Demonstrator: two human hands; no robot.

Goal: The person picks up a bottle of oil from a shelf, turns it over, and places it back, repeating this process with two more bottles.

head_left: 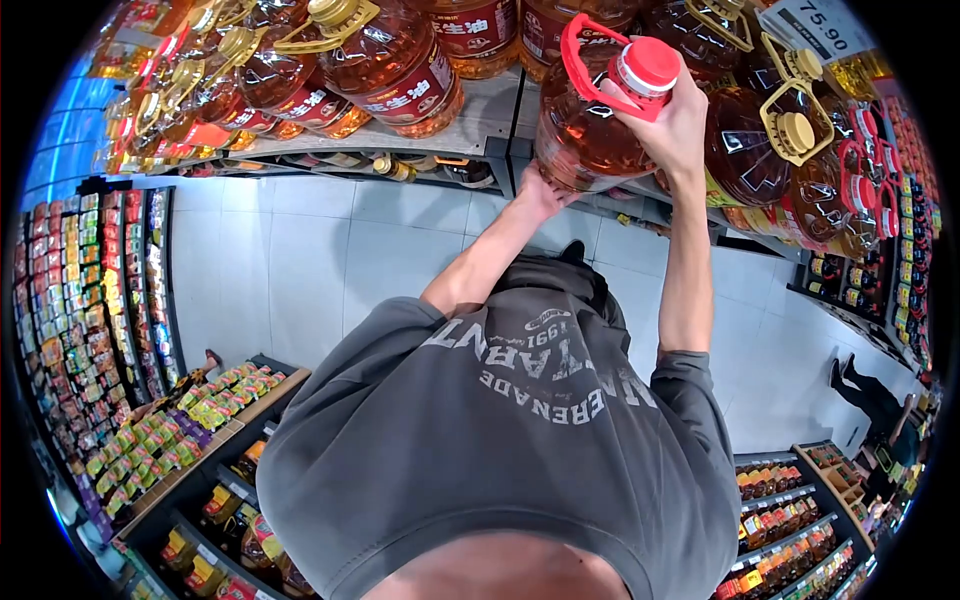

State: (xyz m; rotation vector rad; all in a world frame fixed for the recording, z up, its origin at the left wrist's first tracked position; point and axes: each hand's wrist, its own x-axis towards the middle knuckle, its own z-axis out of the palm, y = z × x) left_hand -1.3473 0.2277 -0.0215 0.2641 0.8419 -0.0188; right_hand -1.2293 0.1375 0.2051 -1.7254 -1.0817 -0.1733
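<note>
A large clear jug of amber cooking oil [580, 135] with a red screw cap [650, 62] and red carrying handle [570, 62] is between my two hands at the shelf edge. Around the jug's neck, just under the cap, my right hand [683, 125] is closed. My left hand [542, 192] cups the jug's lower end from below, its fingers partly hidden. Close on the right stands another oil jug [742, 150] with a yellow cap and handle. To the left are several yellow-capped jugs with red labels [410, 95].
A grey shelf [440, 155] bears the jugs, with more bottles on a lower level. A price sign [808, 28] reads 75.90. Stocked racks [90, 300] line the left side, and others stand behind me. Another person [880, 405] is on the tiled floor at right.
</note>
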